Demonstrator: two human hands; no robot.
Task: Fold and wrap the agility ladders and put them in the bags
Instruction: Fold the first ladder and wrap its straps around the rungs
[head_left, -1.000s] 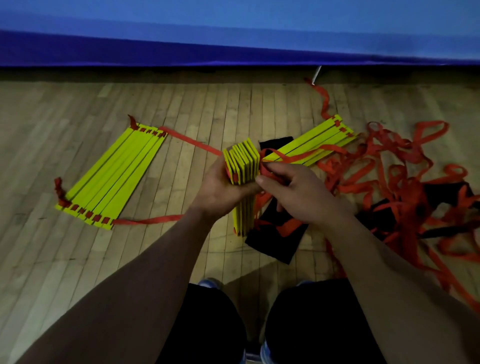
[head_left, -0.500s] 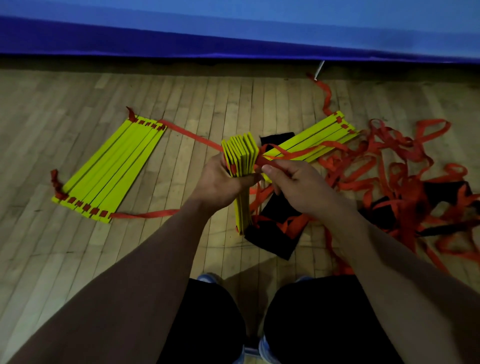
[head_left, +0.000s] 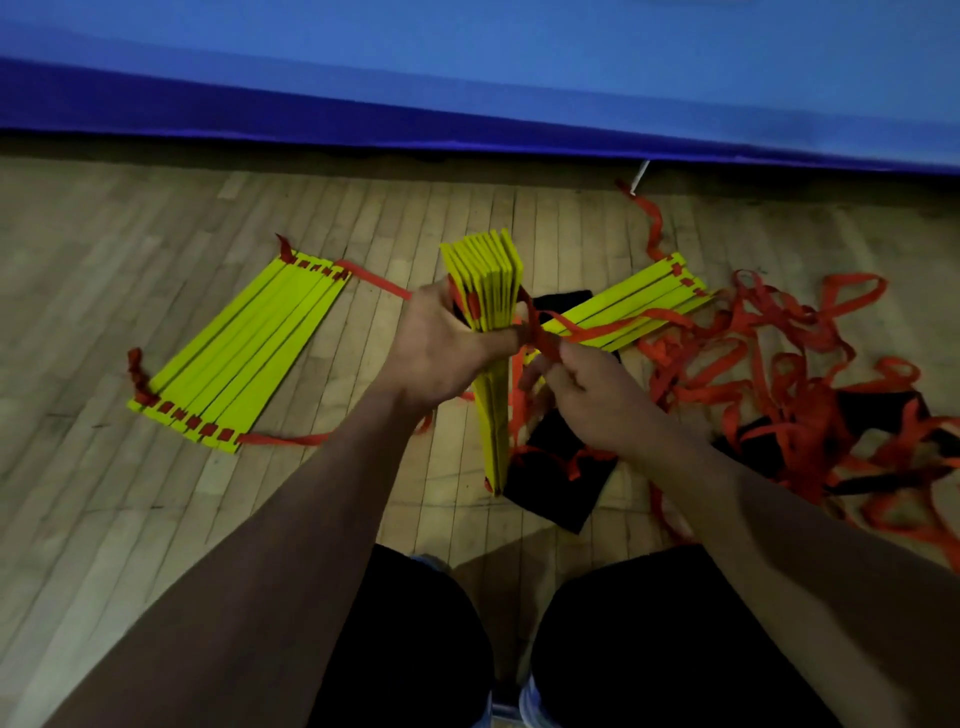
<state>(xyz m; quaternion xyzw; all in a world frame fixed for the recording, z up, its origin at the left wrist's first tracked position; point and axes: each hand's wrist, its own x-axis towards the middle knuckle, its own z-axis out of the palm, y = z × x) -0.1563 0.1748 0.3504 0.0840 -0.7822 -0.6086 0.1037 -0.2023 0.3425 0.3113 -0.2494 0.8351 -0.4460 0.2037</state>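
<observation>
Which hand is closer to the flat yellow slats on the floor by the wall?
Left. The left hand is beside those slats; the right hand is farther off.

Matt yellow plastic rungs (head_left: 485, 283), red woven cloth straps (head_left: 769, 358), a black fabric bag (head_left: 558, 488), smooth wooden floorboards (head_left: 104, 519).

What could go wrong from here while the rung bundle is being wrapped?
1. The left hand grips the upright bundle of yellow plastic rungs only near mid-height; its top fans out, so rungs may slip loose.
2. The red strap pinched in the right hand trails into the tangled pile of red webbing and may snag while wrapping.
</observation>
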